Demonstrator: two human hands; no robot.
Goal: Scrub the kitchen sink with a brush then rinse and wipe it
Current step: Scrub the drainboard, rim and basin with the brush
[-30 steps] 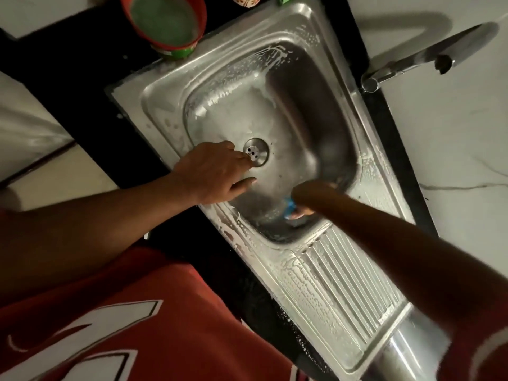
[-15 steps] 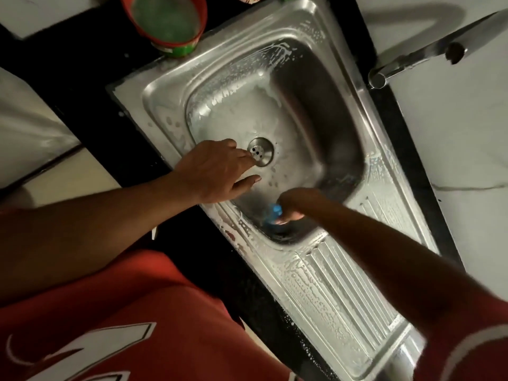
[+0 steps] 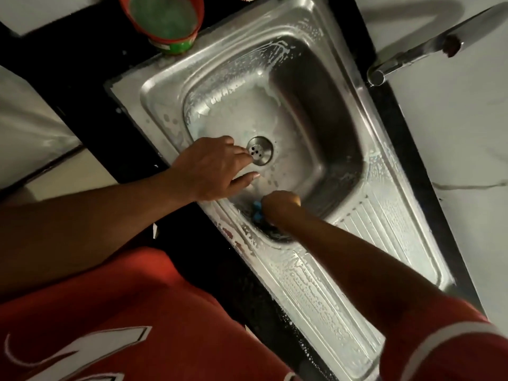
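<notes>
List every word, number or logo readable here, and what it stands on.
On the red shirt: big white-outlined figures, cut off by the frame, unreadable.
On the red tub: a green label, too blurred to read.
No other text shows.

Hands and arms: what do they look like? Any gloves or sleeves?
The left hand and the right hand wear no gloves. A short red sleeve with a white stripe shows high on the right arm; below it nothing is worn. The shirt is red with white markings.

Dim, warm light; glare on the sink (image 3: 316,26) rim (edges bend, slightly soft).
</notes>
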